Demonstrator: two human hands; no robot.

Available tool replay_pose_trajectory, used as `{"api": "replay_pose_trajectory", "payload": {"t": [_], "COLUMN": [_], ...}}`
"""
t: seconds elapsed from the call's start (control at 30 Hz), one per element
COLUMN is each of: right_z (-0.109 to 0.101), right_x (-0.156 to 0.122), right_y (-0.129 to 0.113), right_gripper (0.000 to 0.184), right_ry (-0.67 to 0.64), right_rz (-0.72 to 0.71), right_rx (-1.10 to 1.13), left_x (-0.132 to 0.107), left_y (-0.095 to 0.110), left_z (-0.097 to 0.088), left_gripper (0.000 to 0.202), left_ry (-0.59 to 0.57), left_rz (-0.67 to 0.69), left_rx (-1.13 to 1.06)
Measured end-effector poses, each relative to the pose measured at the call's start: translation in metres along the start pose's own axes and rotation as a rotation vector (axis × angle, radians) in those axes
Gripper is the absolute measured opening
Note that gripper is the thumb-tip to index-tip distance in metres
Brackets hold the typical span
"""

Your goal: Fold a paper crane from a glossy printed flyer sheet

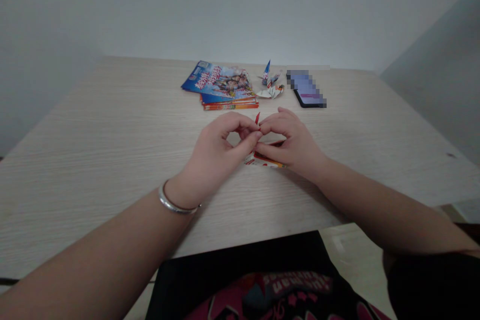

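A folded piece of printed paper (268, 161), red, white and yellow, is held just above the table between both hands. My left hand (225, 142) pinches it from the left, thumb and fingertips pressed together; a silver bangle circles that wrist. My right hand (294, 142) grips the same paper from the right, its fingertips meeting those of the left. A narrow red point of the paper sticks up between the fingers. Much of the folding is hidden behind the hands.
Beyond the hands lies a stack of colourful printed leaflets (221, 82). To its right are folded paper cranes (270, 91), one with a blue point. A phone (309, 91), partly blurred out, lies right of these. The pale wooden table (112, 135) meets a wall behind.
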State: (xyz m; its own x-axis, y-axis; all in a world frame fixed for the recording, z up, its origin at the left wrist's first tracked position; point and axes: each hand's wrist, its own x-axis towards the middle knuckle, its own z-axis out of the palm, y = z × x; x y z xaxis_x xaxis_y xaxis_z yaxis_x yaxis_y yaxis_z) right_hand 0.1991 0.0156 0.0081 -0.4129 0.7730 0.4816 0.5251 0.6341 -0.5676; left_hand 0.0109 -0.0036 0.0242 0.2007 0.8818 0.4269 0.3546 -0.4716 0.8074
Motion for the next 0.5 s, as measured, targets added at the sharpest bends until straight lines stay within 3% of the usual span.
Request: {"api": "replay_pose_trajectory", "payload": {"t": [0.33,0.5], "right_z": [-0.0004,-0.0042], "right_x": [0.0008,0.0034], "right_y": [-0.0050,-0.0038], "right_gripper": [0.012,0.012], "right_ry": [-0.054,-0.044], "right_rz": [-0.021,-0.050], "right_rx": [0.052,0.033], "left_x": [-0.0007,0.0009], "left_y": [0.0024,-0.0063], "left_z": [0.0011,0.0018], "left_gripper": [0.011,0.017], "left_ry": [-0.021,-0.024], "left_rz": [-0.023,-0.035], "left_rx": [-0.137,-0.139]}}
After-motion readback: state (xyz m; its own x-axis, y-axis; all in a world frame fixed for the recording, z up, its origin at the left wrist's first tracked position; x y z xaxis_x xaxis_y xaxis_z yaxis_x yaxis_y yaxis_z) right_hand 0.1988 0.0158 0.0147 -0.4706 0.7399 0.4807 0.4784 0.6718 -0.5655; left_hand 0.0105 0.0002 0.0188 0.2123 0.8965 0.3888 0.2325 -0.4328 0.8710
